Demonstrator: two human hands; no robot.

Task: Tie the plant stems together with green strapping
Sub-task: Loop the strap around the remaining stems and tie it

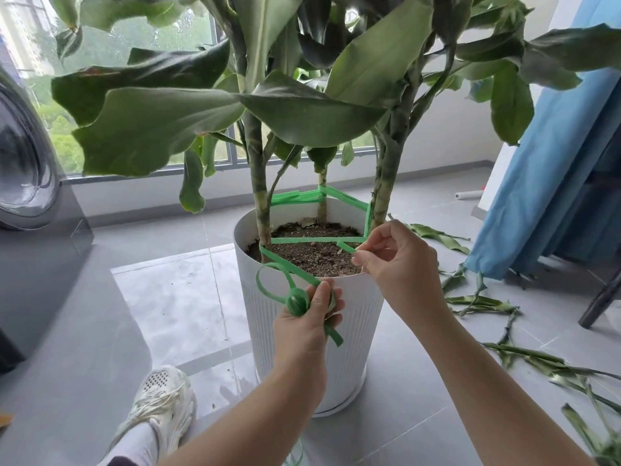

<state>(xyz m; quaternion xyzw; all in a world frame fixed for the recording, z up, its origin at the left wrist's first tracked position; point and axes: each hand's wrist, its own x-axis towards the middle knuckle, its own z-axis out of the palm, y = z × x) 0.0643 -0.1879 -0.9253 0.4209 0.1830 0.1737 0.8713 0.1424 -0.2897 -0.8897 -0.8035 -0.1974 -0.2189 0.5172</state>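
Note:
A tall white ribbed pot [339,348] holds soil and three thick plant stems: left stem [260,200], back stem [322,200], right stem [383,193]. Green strapping [339,196] runs around the stems above the soil, with a lower band [316,240] crossing the pot. My left hand [309,317] grips a small roll of the strapping in front of the pot's rim, with a loop and a loose end hanging from it. My right hand [396,260] pinches a strap end at the pot's right rim, beside the right stem.
Cut leaves and stem pieces [480,304] litter the tiled floor to the right. A blue curtain [551,169] hangs at right, a dark chair leg [601,297] below it. A washing machine [30,183] stands at left. My shoe [161,398] is on the floor near the pot.

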